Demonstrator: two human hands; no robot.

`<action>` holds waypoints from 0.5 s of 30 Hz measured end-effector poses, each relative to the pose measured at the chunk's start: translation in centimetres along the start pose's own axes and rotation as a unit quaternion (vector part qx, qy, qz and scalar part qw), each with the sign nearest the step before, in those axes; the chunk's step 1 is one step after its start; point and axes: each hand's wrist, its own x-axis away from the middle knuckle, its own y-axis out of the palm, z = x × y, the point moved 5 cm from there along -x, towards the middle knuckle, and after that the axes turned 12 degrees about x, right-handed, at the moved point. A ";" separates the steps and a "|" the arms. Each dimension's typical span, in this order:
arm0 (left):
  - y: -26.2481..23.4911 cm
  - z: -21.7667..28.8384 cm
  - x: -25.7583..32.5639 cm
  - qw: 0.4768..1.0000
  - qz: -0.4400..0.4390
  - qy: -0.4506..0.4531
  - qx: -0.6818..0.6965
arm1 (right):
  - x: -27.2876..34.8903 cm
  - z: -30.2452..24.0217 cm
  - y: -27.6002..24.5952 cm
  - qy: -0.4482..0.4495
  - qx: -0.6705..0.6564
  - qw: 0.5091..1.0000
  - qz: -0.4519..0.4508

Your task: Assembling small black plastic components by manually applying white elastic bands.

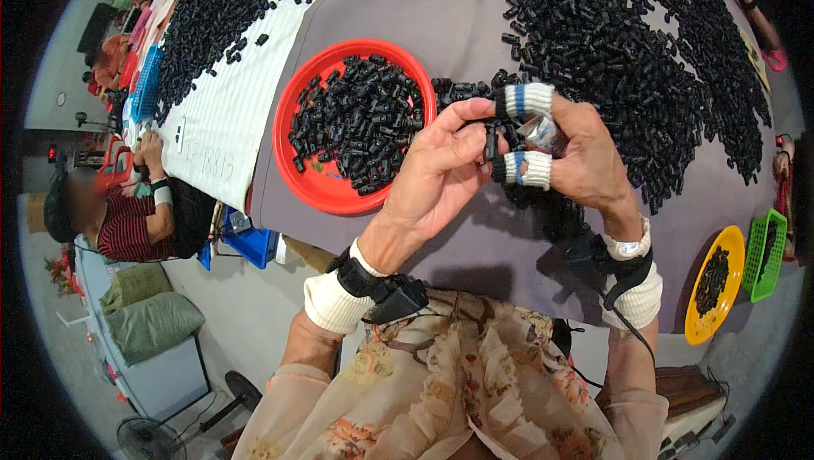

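Note:
My left hand (437,167) is closed, its thumb and forefinger pinching a small black plastic part (491,144). Against its fingertips, my right hand (589,150) is closed too, wearing white knitted finger covers with blue and black bands. Between the right fingers shows something silvery and shiny (540,133); I cannot make out whether it is held or worn. The right fingertips meet at the same black part. Left of my hands stands a round red tray (287,148) full of similar black parts. A big heap of these parts (585,44) spreads behind and right of my right hand.
The table has a grey cover (394,2). A yellow plate (733,282) with black parts and a green basket (767,248) sit at the right edge. Another heap (225,6) lies on white sheeting at far left, where a person (127,214) works. Someone's arm shows far right.

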 end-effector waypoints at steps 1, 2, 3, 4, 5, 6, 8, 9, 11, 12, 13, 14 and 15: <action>0.1 -0.2 -0.1 1.000 0.010 -0.011 -0.004 | 0.0 0.1 0.0 0.002 0.001 1.000 0.000; 0.2 -0.2 -0.1 1.000 0.010 -0.013 -0.002 | 0.1 0.2 0.2 0.009 -0.025 0.999 -0.023; 0.2 -0.2 -0.1 0.999 0.011 -0.024 -0.018 | 0.1 0.5 0.6 0.016 -0.054 0.997 -0.047; 0.2 -0.3 -0.1 0.999 0.012 -0.036 -0.034 | 0.0 0.6 0.7 0.016 -0.054 0.997 -0.048; 0.1 -0.2 -0.1 0.999 0.014 -0.036 -0.034 | 0.0 0.8 0.7 0.012 -0.044 0.998 -0.046; -0.1 -0.3 -0.1 0.998 0.025 -0.040 -0.038 | 0.0 0.9 0.7 0.009 -0.035 0.998 -0.045; -0.6 -0.2 0.2 0.998 0.038 -0.043 -0.042 | -0.1 0.9 0.8 0.002 -0.029 0.999 -0.035; -0.8 0.0 0.2 0.998 0.025 -0.039 -0.045 | -0.1 0.9 0.7 -0.004 -0.022 0.999 -0.023; -0.8 0.0 0.3 0.998 0.013 -0.034 -0.047 | 0.1 1.2 0.9 -0.002 -0.017 1.000 0.001; -0.7 0.1 0.3 0.999 0.004 -0.023 -0.038 | 0.2 1.2 0.8 -0.001 -0.012 1.000 0.028; -0.5 0.1 0.3 1.000 -0.004 -0.012 -0.029 | 0.2 1.1 0.9 0.000 -0.011 1.000 0.028; -0.4 -0.1 0.4 1.000 -0.005 -0.013 -0.028 | 0.3 1.2 0.8 0.024 -0.033 0.998 0.040; -0.3 0.0 0.5 0.999 -0.001 0.007 -0.040 | 0.3 1.3 1.0 0.047 -0.057 0.996 0.051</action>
